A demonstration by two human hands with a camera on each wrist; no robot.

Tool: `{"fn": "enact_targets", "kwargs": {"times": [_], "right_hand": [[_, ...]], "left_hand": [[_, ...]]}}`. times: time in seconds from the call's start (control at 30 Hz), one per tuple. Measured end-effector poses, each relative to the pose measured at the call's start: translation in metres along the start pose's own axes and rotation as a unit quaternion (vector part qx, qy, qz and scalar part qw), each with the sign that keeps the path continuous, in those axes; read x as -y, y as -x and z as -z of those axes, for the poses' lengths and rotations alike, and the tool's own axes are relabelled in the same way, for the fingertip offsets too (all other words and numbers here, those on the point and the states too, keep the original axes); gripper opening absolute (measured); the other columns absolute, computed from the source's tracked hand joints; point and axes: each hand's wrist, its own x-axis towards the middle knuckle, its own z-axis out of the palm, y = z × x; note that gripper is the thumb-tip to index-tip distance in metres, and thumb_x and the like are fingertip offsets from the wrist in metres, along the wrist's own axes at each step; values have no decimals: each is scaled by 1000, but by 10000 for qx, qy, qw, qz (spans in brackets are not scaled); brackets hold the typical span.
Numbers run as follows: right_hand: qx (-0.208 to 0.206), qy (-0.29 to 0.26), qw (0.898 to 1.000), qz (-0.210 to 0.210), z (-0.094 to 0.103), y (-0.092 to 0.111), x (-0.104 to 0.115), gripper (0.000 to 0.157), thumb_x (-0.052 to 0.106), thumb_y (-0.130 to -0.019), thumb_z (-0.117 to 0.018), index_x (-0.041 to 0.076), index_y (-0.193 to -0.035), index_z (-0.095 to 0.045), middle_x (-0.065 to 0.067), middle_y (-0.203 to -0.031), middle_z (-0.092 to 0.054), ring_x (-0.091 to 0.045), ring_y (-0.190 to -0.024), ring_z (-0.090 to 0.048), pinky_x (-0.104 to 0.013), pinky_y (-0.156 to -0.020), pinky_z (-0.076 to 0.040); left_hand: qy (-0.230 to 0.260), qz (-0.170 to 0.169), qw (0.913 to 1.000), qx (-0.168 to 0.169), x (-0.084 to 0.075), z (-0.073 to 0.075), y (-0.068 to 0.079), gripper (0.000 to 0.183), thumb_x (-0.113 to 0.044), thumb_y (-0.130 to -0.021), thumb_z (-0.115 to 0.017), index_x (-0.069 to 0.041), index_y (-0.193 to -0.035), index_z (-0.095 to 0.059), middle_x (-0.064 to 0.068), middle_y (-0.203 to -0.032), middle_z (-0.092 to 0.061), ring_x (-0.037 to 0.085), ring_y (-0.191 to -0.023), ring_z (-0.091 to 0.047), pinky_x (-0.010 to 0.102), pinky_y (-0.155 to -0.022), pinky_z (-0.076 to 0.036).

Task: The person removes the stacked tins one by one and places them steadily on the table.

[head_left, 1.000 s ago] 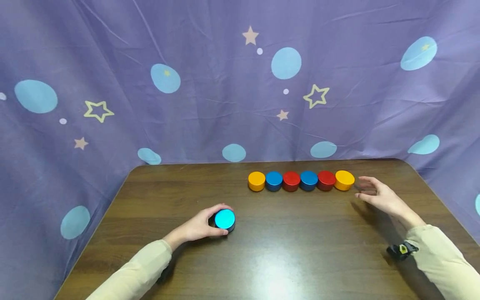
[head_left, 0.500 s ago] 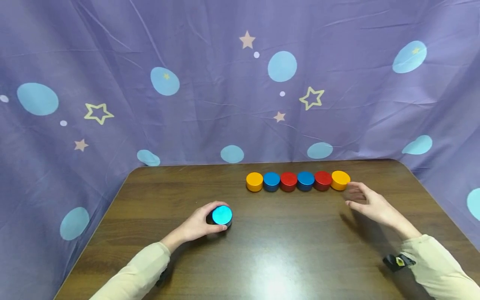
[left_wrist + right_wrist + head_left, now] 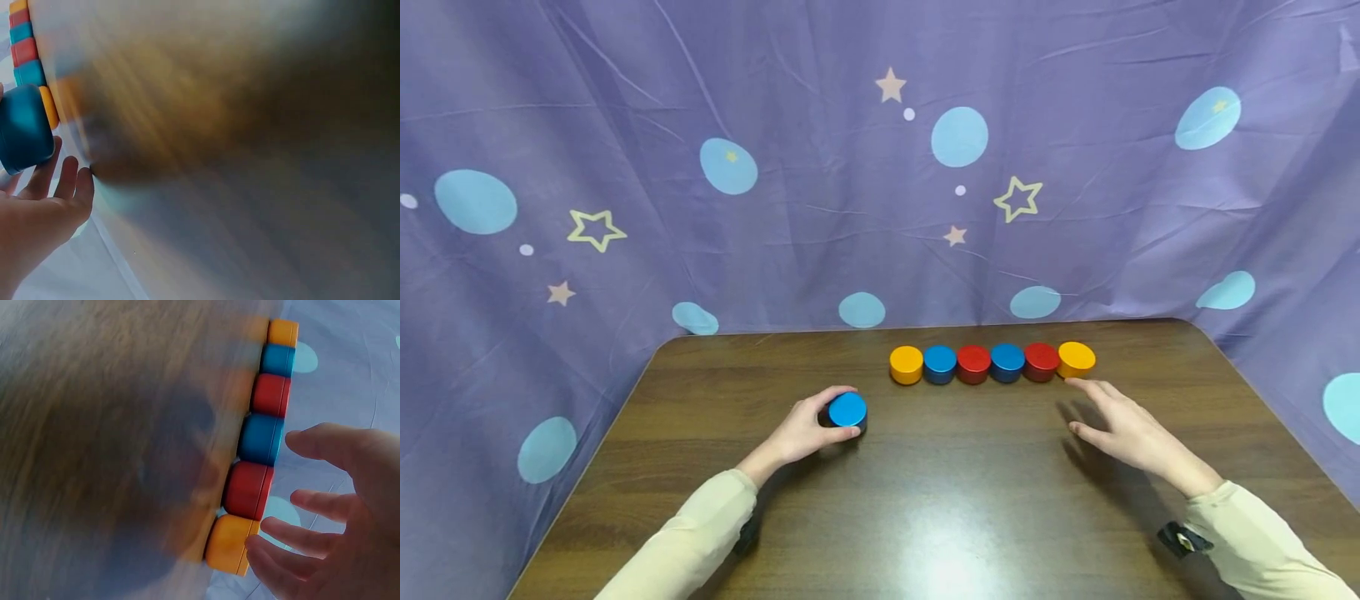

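My left hand point(image 3: 797, 433) grips a blue round tin point(image 3: 847, 410) from the side, thumb on the near side and fingers round the back. In the left wrist view the same blue tin point(image 3: 25, 129) sits between thumb and fingers; whether its base touches the table cannot be told. My right hand point(image 3: 1131, 429) is held over the table with fingers loosely spread and nothing in it. Just beyond its fingertips is the yellow tin point(image 3: 1077, 359) at the row's right end; in the right wrist view this yellow tin point(image 3: 231, 544) appears beside the fingers.
Along the back of the brown wooden table point(image 3: 760, 358) runs a row of touching tins: a yellow tin point(image 3: 906, 365), a blue tin point(image 3: 940, 364), a red tin point(image 3: 973, 364), another blue tin point(image 3: 1007, 362) and another red tin point(image 3: 1041, 362). A purple patterned curtain point(image 3: 820, 208) hangs behind.
The left hand has carried the blue tin farther back, towards the row. My right hand has shifted left and nearer to me. The view has turned slightly; the row keeps its order.
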Motion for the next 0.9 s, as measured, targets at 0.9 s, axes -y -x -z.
{"fn": "enact_targets", "kwargs": {"times": [0.9], "right_hand": [[-30,572,9980,253,-24,-9,25,68,42,-87,-69,11,-143,-46,-21,-149,-34,-48,-135,-26,-63,-106,-18]], "left_hand": [[-420,772,9952,-425,7,1,-72,68,-23,-83,-77,-6,-142,-46,24,-137,-50,41,-121,-49,53,-98,-39]]}}
